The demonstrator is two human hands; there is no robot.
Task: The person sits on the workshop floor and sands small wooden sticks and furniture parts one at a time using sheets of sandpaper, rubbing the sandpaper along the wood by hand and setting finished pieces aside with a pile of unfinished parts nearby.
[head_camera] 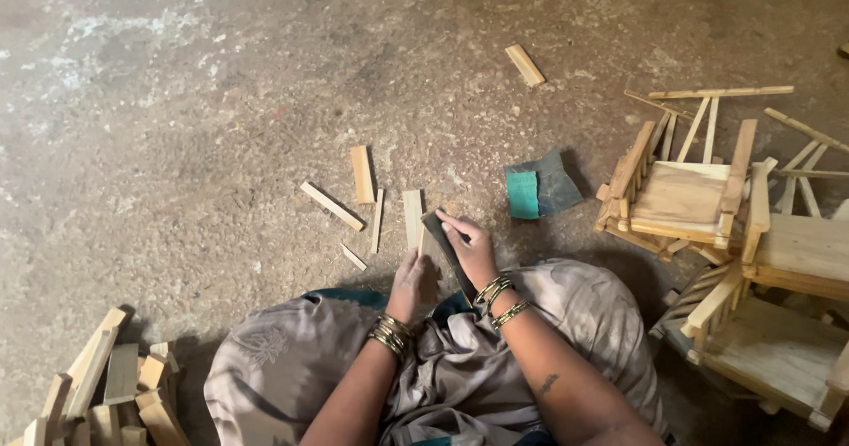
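I sit on a concrete floor with grey-brown cloth over my knees. My left hand grips the near end of a small flat wooden slat that rests on the floor. My right hand presses a dark strip of sandpaper against that slat, the fingers lying along the strip. Metal bangles circle both wrists.
Several loose wooden slats lie on the floor ahead, one farther off. A folded green and grey sandpaper sheet lies to the right. Small wooden chair-like frames are stacked at the right. A heap of wood pieces sits at lower left.
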